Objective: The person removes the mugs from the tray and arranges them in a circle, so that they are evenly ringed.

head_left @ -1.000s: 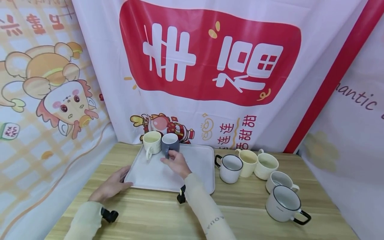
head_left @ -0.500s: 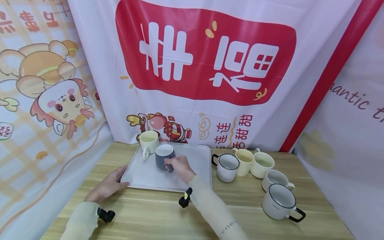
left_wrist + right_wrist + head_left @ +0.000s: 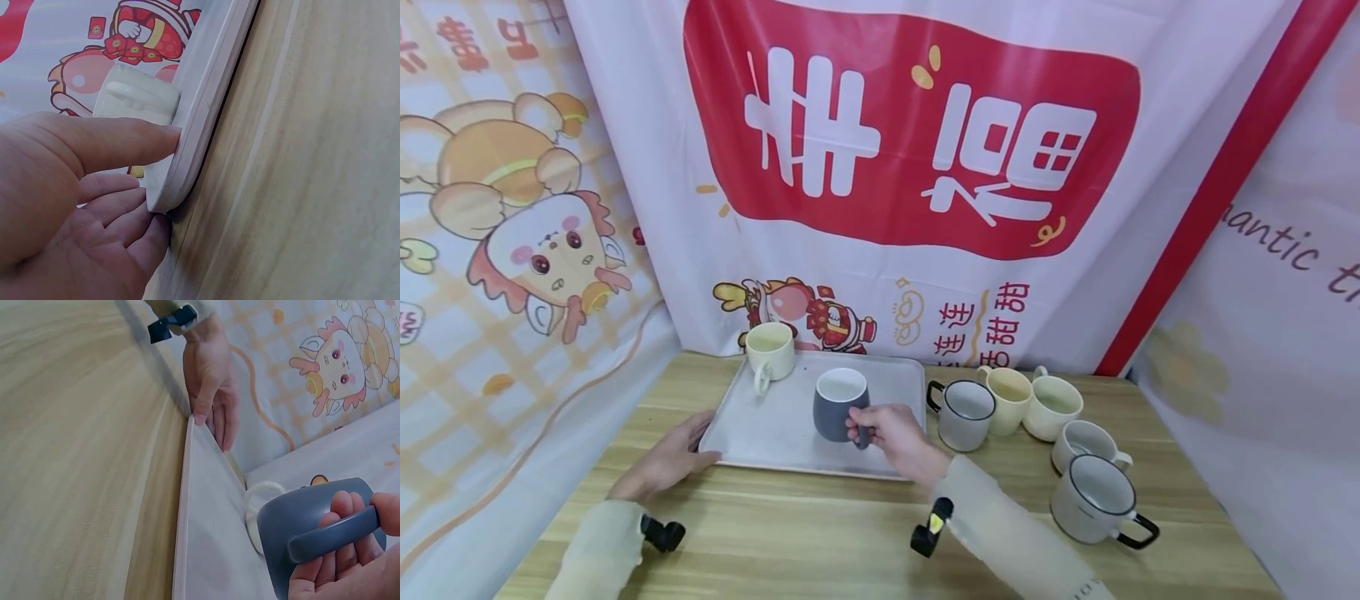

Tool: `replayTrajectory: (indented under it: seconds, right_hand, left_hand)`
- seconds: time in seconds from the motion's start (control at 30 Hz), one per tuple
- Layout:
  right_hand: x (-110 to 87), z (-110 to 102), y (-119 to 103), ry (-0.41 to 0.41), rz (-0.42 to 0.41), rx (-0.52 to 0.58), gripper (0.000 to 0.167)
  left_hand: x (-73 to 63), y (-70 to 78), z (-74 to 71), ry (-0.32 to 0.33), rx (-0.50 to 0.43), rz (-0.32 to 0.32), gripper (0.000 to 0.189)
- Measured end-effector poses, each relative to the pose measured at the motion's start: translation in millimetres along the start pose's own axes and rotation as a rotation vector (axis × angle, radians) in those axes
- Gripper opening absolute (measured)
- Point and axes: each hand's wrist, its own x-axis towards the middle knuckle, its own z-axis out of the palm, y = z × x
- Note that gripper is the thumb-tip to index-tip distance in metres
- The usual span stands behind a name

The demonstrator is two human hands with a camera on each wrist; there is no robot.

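Note:
My right hand [image 3: 895, 433] grips the handle of a dark grey mug [image 3: 833, 418] with a white inside. The mug is upright over the right half of a pale rectangular tray [image 3: 752, 437]; it appears raised a little off it. In the right wrist view, fingers curl through the handle [image 3: 334, 534]. My left hand [image 3: 666, 458] holds the tray's front left corner, its thumb [image 3: 144, 142] on the rim and the other fingers around the side. A cream mug [image 3: 772, 354] stands at the tray's back left corner, handle toward me.
Right of the tray stand several mugs: a white one with a black rim [image 3: 966, 421], a yellow one [image 3: 1011, 404], a cream one [image 3: 1052, 412], a white one [image 3: 1082, 446] and a larger black-rimmed one [image 3: 1090, 504]. A printed cloth [image 3: 880, 308] hangs behind the wooden table [image 3: 790, 533].
My right hand has brought the grey mug away from beside the cream mug, toward me and to the right over the tray. The left hand stays at the tray's corner.

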Motion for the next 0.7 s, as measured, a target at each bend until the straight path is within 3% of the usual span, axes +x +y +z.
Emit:
replayTrajectory:
  seconds: [0.3,0.47,0.7]
  right_hand:
    - [-59.3,-47,-9,-0.026,-0.026,-0.042,0.021]
    - [-90.5,-79,-6,-0.040,-0.028,-0.036,0.014]
    - [-129.5,-119,4,-0.036,-0.011,-0.016,0.014]
  left_hand:
    - [-0.5,1.2,2.0,-0.009,-0.016,0.024,0.087]
    - [-0.4,-0.8,3.1,-0.012,-0.025,0.012,0.087]
    - [-0.8,0.1,1.2,-0.013,-0.029,0.046,0.086]
